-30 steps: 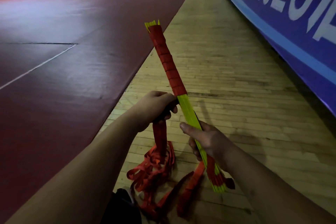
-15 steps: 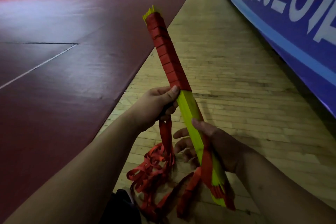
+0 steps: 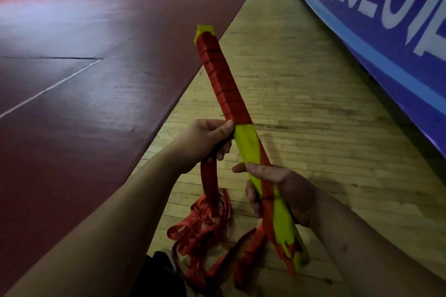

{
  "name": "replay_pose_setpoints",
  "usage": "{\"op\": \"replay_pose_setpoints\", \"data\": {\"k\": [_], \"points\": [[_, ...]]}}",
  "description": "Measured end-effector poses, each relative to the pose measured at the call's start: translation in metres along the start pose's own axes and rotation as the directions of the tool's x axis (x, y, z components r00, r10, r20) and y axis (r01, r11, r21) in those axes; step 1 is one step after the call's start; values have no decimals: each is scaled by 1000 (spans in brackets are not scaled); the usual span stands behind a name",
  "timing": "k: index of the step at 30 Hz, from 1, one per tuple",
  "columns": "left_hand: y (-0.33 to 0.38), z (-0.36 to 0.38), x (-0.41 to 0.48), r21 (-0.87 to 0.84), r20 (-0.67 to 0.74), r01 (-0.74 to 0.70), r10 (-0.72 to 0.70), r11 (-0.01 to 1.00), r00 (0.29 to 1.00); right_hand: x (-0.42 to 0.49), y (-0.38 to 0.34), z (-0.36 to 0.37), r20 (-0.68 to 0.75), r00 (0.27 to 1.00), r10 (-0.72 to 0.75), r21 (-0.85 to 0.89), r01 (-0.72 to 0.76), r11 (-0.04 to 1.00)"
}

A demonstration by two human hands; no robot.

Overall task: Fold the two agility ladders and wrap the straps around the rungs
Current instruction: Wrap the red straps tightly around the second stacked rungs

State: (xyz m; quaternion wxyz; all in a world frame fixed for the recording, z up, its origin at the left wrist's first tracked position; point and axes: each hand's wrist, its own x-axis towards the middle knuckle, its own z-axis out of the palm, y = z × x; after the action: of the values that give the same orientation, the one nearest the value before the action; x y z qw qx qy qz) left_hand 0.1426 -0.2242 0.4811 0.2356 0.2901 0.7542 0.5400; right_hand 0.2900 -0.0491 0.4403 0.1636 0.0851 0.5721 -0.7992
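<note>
One bundle of flat yellow-green plastic rungs (image 3: pixel 244 138) in view, held in the air between two hands above the pale wooden plank floor (image 3: pixel 313 103). Long axis is steeply tilted: top end points up and away, leaning left; bottom end sits low and to the right. One red woven strap (image 3: pixel 224 84) coils round the upper half. Left hand (image 3: pixel 205 137) has fingers curled round the strap, thumb tip at the coil's lower edge. Right hand (image 3: pixel 282 190) grips the lower half. One loose heap of red strap (image 3: pixel 202 226) lies on the floor below.
</note>
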Motion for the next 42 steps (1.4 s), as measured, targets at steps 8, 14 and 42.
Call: {"op": "replay_pose_setpoints", "data": {"k": [8, 14, 42], "points": [[0, 7, 4, 112, -141, 152, -136, 982, 981, 14, 14, -3, -287, 957, -25, -65, 6, 998], [-3, 18, 5, 211, -147, 225, -197, 951, 969, 27, 31, -5, -448, 886, -120, -228, 17, 973], [-2, 44, -10, -7, 376, 47, -41, 999, 926, 10, -28, -38, -374, 886, -273, 106, 334, 937]]}}
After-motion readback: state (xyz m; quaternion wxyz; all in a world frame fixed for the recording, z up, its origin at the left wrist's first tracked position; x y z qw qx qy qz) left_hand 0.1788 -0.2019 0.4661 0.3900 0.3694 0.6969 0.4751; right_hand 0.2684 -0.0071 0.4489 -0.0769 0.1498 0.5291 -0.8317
